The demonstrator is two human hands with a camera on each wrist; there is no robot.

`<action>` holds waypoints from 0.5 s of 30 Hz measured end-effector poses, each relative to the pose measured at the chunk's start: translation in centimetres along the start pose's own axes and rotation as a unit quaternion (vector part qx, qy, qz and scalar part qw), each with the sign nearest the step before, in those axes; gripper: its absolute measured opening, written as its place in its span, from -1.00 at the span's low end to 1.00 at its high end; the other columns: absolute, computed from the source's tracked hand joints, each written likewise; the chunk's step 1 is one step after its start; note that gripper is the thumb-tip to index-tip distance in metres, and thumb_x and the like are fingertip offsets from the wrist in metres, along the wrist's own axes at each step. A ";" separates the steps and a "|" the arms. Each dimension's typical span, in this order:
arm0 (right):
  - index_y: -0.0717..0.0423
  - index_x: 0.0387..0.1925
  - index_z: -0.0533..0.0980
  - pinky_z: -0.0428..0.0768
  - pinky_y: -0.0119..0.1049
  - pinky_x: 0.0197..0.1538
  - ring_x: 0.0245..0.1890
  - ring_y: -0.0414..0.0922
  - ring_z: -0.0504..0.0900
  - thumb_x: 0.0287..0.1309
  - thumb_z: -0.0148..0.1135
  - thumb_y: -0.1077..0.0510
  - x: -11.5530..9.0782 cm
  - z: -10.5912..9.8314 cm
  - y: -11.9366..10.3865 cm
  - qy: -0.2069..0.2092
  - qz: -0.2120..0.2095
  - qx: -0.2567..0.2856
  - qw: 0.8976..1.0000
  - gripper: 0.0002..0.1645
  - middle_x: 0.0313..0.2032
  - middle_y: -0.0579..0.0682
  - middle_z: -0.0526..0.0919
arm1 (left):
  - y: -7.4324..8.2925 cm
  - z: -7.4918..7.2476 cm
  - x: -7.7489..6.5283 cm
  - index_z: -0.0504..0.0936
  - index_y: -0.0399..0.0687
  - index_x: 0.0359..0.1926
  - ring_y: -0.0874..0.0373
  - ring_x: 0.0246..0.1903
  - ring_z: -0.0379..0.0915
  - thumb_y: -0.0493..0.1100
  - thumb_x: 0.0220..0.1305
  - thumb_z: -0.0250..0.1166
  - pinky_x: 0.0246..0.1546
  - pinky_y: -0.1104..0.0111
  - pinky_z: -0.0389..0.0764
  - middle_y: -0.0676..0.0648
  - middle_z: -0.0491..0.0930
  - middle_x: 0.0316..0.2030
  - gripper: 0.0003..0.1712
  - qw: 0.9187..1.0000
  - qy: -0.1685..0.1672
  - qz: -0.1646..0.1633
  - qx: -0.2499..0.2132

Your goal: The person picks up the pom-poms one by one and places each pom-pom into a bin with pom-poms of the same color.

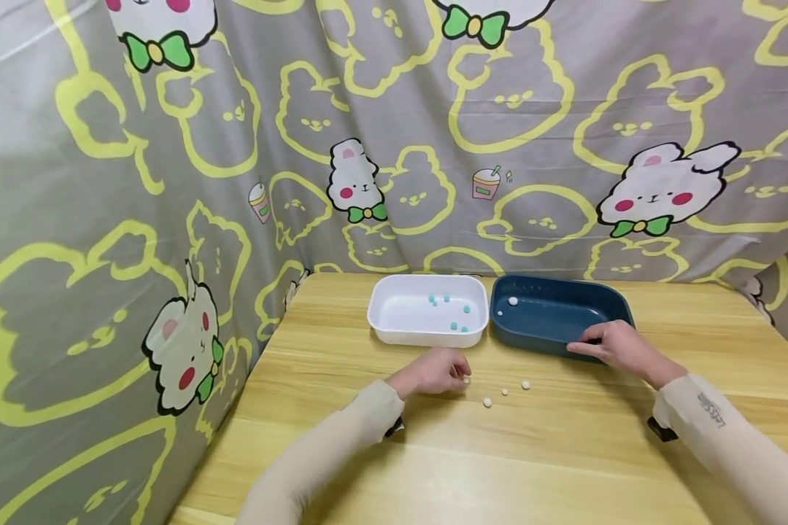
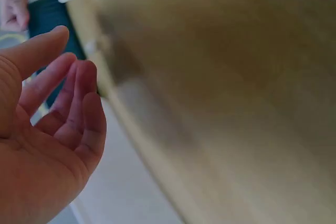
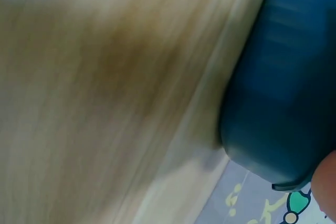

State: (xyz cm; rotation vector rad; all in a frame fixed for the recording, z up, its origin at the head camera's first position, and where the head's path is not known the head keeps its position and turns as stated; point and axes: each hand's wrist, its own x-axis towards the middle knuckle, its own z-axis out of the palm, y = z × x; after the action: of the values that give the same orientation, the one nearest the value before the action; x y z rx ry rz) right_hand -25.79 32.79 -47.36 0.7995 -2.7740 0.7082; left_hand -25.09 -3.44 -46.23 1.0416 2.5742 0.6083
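Observation:
In the head view my left hand [image 1: 436, 370] is low over the table, its fingertips beside a small white ball [image 1: 467, 380]. The left wrist view shows bent fingers and a thumb [image 2: 52, 43] apart, with nothing visible between them. More small white balls [image 1: 487, 402] lie to its right. My right hand [image 1: 620, 348] is at the front right rim of a dark blue box [image 1: 532, 337]; whether it grips the rim or a small thing is hidden. Inside that box are two white balls [image 1: 513, 301]. In the right wrist view, only part of a finger [image 3: 325, 184] shows beside the box.
A white box [image 1: 394, 337] stands left of the blue one, nearly touching it, with several small turquoise balls [image 1: 454, 326] inside. Both boxes are near the back of the wooden table [image 1: 460, 459]. A patterned curtain [image 1: 532, 146] hangs behind and along the left.

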 end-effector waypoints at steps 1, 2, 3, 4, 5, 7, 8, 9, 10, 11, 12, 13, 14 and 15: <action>-0.09 -0.71 0.55 0.34 -0.43 -0.56 -0.72 -0.41 0.29 0.12 0.32 -0.01 -0.1 0.1 0.1 0.004 -0.009 -0.003 1.000 -0.67 -0.72 -0.38 0.40 | -0.1 0.3 0.2 0.68 -0.11 -0.21 0.39 -0.36 0.48 -0.21 0.14 0.38 -0.28 0.62 0.43 0.10 0.63 -0.33 -0.83 1.000 -0.002 -0.002 0.007; -0.09 -0.76 0.51 0.28 -0.43 -0.58 -0.75 -0.41 0.22 0.13 0.32 -0.01 -0.1 0.2 0.1 0.005 -0.017 -0.006 1.000 -0.61 -0.77 -0.39 0.31 | -0.1 0.5 0.3 0.67 -0.10 -0.21 0.39 -0.36 0.48 -0.21 0.12 0.39 -0.28 0.61 0.43 0.10 0.63 -0.34 -0.82 1.000 -0.004 -0.004 0.009; -0.10 -0.80 0.46 0.24 -0.43 -0.58 -0.76 -0.41 0.16 0.13 0.31 -0.02 -0.2 0.3 0.1 0.005 -0.018 -0.006 1.000 -0.56 -0.80 -0.40 0.22 | -0.2 0.7 0.4 0.67 -0.09 -0.22 0.40 -0.37 0.46 -0.20 0.11 0.40 -0.27 0.61 0.42 0.12 0.62 -0.35 -0.81 1.000 -0.006 -0.006 0.017; -0.11 -0.82 0.44 0.21 -0.43 -0.58 -0.77 -0.40 0.13 0.13 0.31 -0.03 -0.2 0.4 0.2 0.004 -0.019 -0.007 1.000 -0.54 -0.81 -0.41 0.17 | -0.2 0.8 0.6 0.67 -0.08 -0.22 0.39 -0.37 0.45 -0.20 0.10 0.40 -0.27 0.61 0.42 0.13 0.62 -0.35 -0.81 1.000 -0.007 -0.008 0.021; -0.11 -0.82 0.44 0.20 -0.43 -0.58 -0.77 -0.41 0.12 0.13 0.30 -0.04 -0.2 0.4 0.2 0.005 -0.018 -0.008 1.000 -0.54 -0.81 -0.42 0.16 | -0.3 0.9 0.7 0.67 -0.07 -0.22 0.40 -0.38 0.43 -0.19 0.09 0.41 -0.27 0.60 0.41 0.14 0.61 -0.37 -0.80 1.000 -0.009 -0.009 0.027; -0.12 -0.82 0.45 0.21 -0.43 -0.58 -0.77 -0.40 0.13 0.13 0.30 -0.05 -0.2 0.4 0.2 0.005 -0.011 -0.010 1.000 -0.54 -0.82 -0.42 0.18 | -0.3 0.9 1.0 0.68 -0.06 -0.23 0.39 -0.40 0.41 -0.19 0.08 0.42 -0.28 0.60 0.40 0.15 0.60 -0.38 -0.81 0.999 -0.008 -0.004 0.043; -0.13 -0.81 0.47 0.22 -0.43 -0.57 -0.77 -0.39 0.15 0.13 0.30 -0.06 -0.2 0.4 0.2 0.003 -0.006 -0.011 1.000 -0.56 -0.82 -0.41 0.22 | -0.3 0.9 1.1 0.68 -0.06 -0.24 0.39 -0.41 0.40 -0.19 0.08 0.42 -0.28 0.60 0.40 0.15 0.60 -0.39 -0.81 0.999 -0.007 -0.002 0.049; -0.14 -0.80 0.48 0.23 -0.42 -0.57 -0.77 -0.39 0.17 0.13 0.30 -0.07 -0.1 0.4 0.3 0.001 -0.001 -0.013 1.000 -0.57 -0.82 -0.39 0.27 | -0.2 0.8 1.2 0.69 -0.06 -0.25 0.38 -0.41 0.40 -0.19 0.08 0.42 -0.29 0.60 0.40 0.14 0.60 -0.40 -0.82 0.998 -0.006 -0.001 0.054; -0.14 -0.79 0.50 0.24 -0.42 -0.56 -0.76 -0.38 0.19 0.12 0.30 -0.08 -0.1 0.4 0.3 0.000 0.003 -0.015 1.000 -0.59 -0.82 -0.37 0.31 | -0.2 0.8 1.3 0.69 -0.07 -0.25 0.37 -0.42 0.40 -0.20 0.08 0.42 -0.30 0.60 0.40 0.14 0.59 -0.41 -0.83 0.998 -0.006 -0.001 0.057; -0.15 -0.78 0.51 0.25 -0.41 -0.55 -0.76 -0.38 0.20 0.12 0.30 -0.09 -0.1 0.4 0.3 -0.002 0.009 -0.016 1.000 -0.59 -0.81 -0.35 0.34 | -0.2 0.9 1.4 0.69 -0.07 -0.27 0.37 -0.42 0.39 -0.20 0.08 0.42 -0.30 0.60 0.40 0.14 0.59 -0.43 -0.84 0.998 -0.005 -0.002 0.061; -0.15 -0.77 0.51 0.26 -0.41 -0.54 -0.76 -0.37 0.21 0.12 0.30 -0.11 -0.1 0.4 0.3 -0.005 0.013 -0.018 1.000 -0.60 -0.81 -0.34 0.36 | -0.2 0.9 1.5 0.69 -0.06 -0.29 0.37 -0.43 0.39 -0.20 0.08 0.42 -0.31 0.60 0.40 0.14 0.58 -0.44 -0.86 0.998 -0.005 -0.004 0.061; -0.16 -0.76 0.52 0.27 -0.41 -0.54 -0.75 -0.37 0.22 0.12 0.30 -0.12 -0.2 0.5 0.4 -0.008 0.018 -0.021 1.000 -0.60 -0.80 -0.33 0.37 | -0.2 1.0 1.5 0.69 -0.05 -0.31 0.37 -0.44 0.38 -0.20 0.08 0.42 -0.32 0.60 0.39 0.15 0.57 -0.46 -0.88 0.998 -0.007 -0.009 0.063; -0.16 -0.77 0.51 0.26 -0.41 -0.53 -0.75 -0.37 0.22 0.12 0.29 -0.13 -0.2 0.5 0.3 -0.011 0.022 -0.023 0.999 -0.59 -0.80 -0.34 0.35 | -0.2 1.1 1.6 0.69 -0.04 -0.33 0.37 -0.45 0.38 -0.20 0.09 0.42 -0.33 0.60 0.39 0.16 0.56 -0.47 -0.90 0.998 -0.009 -0.013 0.063; -0.16 -0.78 0.50 0.25 -0.41 -0.54 -0.76 -0.37 0.21 0.12 0.29 -0.14 -0.3 0.5 0.3 -0.012 0.026 -0.024 0.999 -0.57 -0.81 -0.35 0.31 | -0.2 1.2 1.6 0.68 -0.02 -0.35 0.38 -0.46 0.37 -0.19 0.10 0.41 -0.35 0.60 0.39 0.18 0.54 -0.49 -0.92 0.998 -0.012 -0.017 0.063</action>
State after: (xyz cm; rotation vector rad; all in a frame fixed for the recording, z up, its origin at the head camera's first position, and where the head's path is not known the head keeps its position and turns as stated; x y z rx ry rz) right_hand -25.74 32.89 -48.04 0.7343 -2.8315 0.6411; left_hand -25.81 -2.08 -47.54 1.0347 2.6327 0.4276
